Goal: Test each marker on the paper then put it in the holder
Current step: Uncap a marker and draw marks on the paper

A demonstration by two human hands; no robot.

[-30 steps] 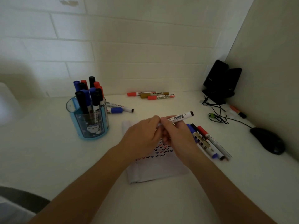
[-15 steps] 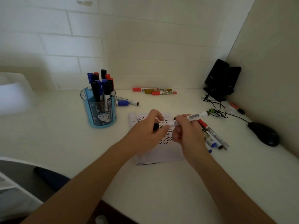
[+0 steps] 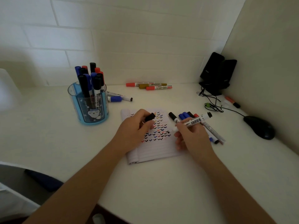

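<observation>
My right hand (image 3: 191,136) grips a white whiteboard marker (image 3: 194,121) with its tip down on the lined paper (image 3: 153,151), which carries rows of small coloured ticks. The marker's black cap (image 3: 150,117) is pinched in my left hand (image 3: 135,130), which rests on the paper's left part. The blue holder (image 3: 89,105) stands at the left of the desk with several capped markers upright in it. More loose markers (image 3: 213,133) lie just right of the paper, partly hidden by my right hand.
Two markers (image 3: 119,97) lie beside the holder and three more markers (image 3: 149,86) near the back wall. Black speakers (image 3: 216,71) with cables stand in the right corner, an orange marker (image 3: 232,101) next to them. A black mouse (image 3: 258,126) sits at the right.
The cap has come off the marker and stays in my left hand. My hands have parted and my right hand has lowered the marker's tip to the paper.
</observation>
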